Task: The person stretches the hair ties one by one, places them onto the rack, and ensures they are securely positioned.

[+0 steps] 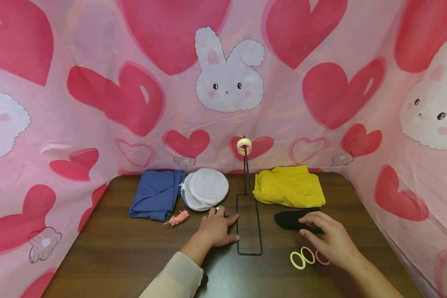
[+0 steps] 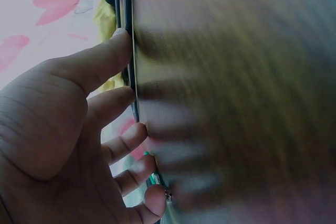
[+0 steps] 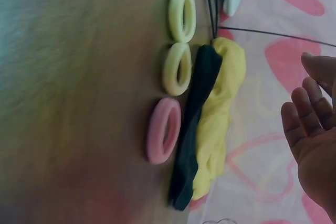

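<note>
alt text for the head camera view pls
A person's left hand rests on a dark wooden table beside a black wire stand, while the right hand hovers over hair ties and a black cloth. Folded blue, white and yellow fabrics lie behind.

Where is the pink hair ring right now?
In the head view the pink hair ring lies on the table's front right, beside two yellow rings, partly hidden under the right hand.

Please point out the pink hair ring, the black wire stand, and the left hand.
pink hair ring (image 3: 164, 130), right wrist view, on its band.
black wire stand (image 1: 261, 231), head view, on the base frame's right side.
left hand (image 1: 217, 228), head view, on its back.
</note>
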Demonstrator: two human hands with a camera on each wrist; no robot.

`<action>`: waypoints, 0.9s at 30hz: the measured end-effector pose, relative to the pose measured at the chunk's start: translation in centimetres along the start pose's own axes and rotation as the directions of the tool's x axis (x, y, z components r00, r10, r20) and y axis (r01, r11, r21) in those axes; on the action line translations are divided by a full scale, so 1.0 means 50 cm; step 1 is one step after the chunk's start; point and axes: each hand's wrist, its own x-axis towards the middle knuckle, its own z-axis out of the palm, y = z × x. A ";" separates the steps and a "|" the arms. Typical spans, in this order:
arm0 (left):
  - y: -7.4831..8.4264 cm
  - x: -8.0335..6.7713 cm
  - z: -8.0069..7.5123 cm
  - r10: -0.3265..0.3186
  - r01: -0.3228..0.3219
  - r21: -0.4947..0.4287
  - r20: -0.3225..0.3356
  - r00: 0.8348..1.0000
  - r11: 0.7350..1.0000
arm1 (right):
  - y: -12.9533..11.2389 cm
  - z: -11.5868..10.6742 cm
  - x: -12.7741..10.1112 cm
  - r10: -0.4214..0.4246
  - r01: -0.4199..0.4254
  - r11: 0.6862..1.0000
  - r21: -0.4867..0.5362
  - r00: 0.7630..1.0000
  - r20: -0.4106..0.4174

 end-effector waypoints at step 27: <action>0.002 0.000 -0.005 -0.002 0.001 0.021 0.017 1.000 1.000 | 0.085 -0.043 -0.106 0.134 -0.106 0.990 -0.098 0.929 0.345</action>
